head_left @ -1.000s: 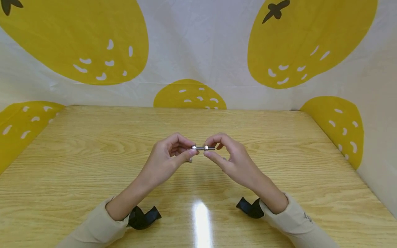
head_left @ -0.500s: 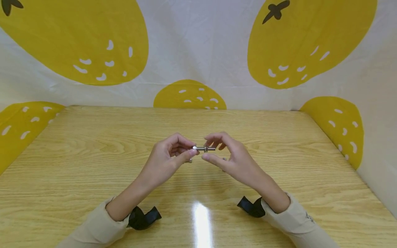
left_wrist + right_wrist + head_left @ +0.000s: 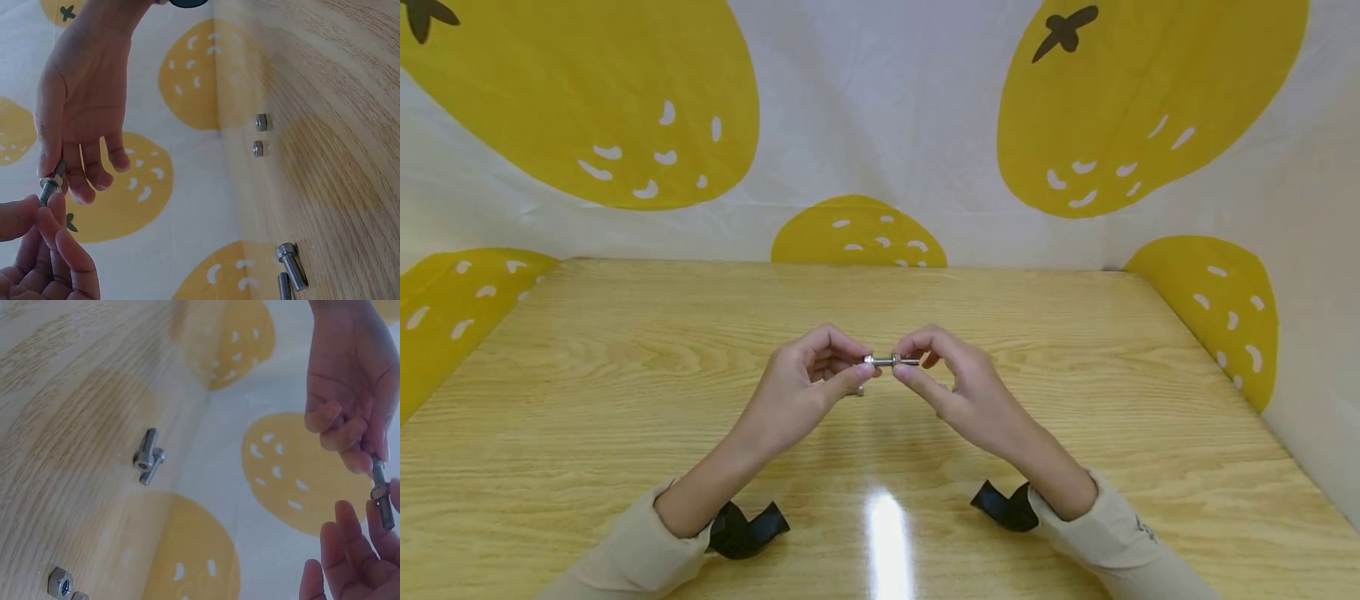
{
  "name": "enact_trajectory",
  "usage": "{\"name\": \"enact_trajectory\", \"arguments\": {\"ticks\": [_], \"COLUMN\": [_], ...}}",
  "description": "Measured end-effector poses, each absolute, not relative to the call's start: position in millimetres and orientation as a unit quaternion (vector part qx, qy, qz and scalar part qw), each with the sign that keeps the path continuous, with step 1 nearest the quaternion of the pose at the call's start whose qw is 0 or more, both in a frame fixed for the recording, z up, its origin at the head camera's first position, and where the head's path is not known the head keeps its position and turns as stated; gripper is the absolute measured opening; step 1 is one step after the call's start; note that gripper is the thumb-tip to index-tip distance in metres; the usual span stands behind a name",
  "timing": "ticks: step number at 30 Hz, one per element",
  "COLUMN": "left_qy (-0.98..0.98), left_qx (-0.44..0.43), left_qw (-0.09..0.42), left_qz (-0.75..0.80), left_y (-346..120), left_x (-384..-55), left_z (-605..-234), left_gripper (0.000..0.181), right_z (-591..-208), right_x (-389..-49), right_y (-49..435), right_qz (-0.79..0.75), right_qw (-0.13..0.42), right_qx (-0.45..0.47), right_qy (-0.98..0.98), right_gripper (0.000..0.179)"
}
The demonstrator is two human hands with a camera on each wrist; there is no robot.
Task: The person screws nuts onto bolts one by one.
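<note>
My left hand (image 3: 805, 387) pinches the head end of a silver socket-head bolt (image 3: 882, 362) between thumb and fingers, above the table. The bolt lies level, its threaded end pointing to my right hand (image 3: 958, 379). A hex nut (image 3: 379, 492) sits partway along the shank, with the bolt's tip sticking out past it. My right thumb and index finger pinch this nut, while the other right fingers stay loosely bent. In the left wrist view, the nut (image 3: 52, 182) shows between both hands' fingertips.
Two loose bolts (image 3: 147, 450) lie close together on the wood-grain table (image 3: 662, 317). Two loose nuts (image 3: 261, 122) rest on it as well, apart from the bolts. A white cloth (image 3: 880, 108) with yellow fruit prints stands behind the table. Black straps (image 3: 748, 531) hang at the cuffs.
My right thumb and index finger spread off the nut half a second ago and are back against it now. My left hand keeps its hold on the bolt.
</note>
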State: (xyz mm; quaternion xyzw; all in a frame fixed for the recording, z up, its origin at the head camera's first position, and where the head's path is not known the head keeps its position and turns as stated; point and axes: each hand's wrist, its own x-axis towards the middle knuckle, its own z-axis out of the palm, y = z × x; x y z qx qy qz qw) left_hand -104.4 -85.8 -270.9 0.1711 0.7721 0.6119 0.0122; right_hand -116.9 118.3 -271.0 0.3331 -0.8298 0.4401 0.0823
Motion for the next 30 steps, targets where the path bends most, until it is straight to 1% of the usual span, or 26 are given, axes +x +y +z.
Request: {"name": "enact_trajectory", "arguments": {"ticks": [2,7,10,12,16,20,23,26,30], "left_qy": [0.773,0.774,0.774,0.775,0.776,0.776,0.775,0.775,0.775], "left_qx": [0.171,0.172,0.171,0.171,0.174,0.175,0.173,0.169,0.166], "left_qw": [0.012,0.011,0.01,0.008,0.004,0.005,0.007,0.01,0.011], "left_qz": [0.611,0.609,0.609,0.608,0.606,0.606,0.607,0.609,0.61], "left_y": [-85.9,-85.4,-85.0,-85.0,-85.3,-85.5,-85.5,-85.5,-85.7], "left_x": [-103.5,-101.8,-102.1,-102.6,-103.6,-104.1,-104.2,-103.8,-103.7], "left_z": [-270.6,-269.4,-269.6,-270.2,-271.3,-272.2,-272.0,-271.0,-270.1], "left_gripper": [0.014,0.013,0.014,0.014,0.015,0.016,0.015,0.015,0.014], "right_z": [-272.2,-274.6,-273.7,-272.7,-272.3,-273.4,-273.7,-274.2,-274.5], "right_x": [-116.3,-116.0,-115.8,-115.7,-115.8,-115.3,-115.0,-115.3,-115.1], "right_y": [118.0,117.2,117.6,117.8,116.8,114.4,113.5,113.4,113.3], "right_qz": [0.441,0.443,0.433,0.43,0.434,0.433,0.43,0.428,0.432], "right_qw": [0.071,0.04,0.027,0.03,0.065,0.098,0.109,0.105,0.083], "right_qx": [0.326,0.314,0.298,0.292,0.316,0.349,0.355,0.352,0.337], "right_qy": [-0.833,-0.839,-0.85,-0.854,-0.842,-0.825,-0.823,-0.826,-0.832], "right_gripper": [0.009,0.027,0.028,0.027,0.037,0.028,0.023,0.02,0.015]}}
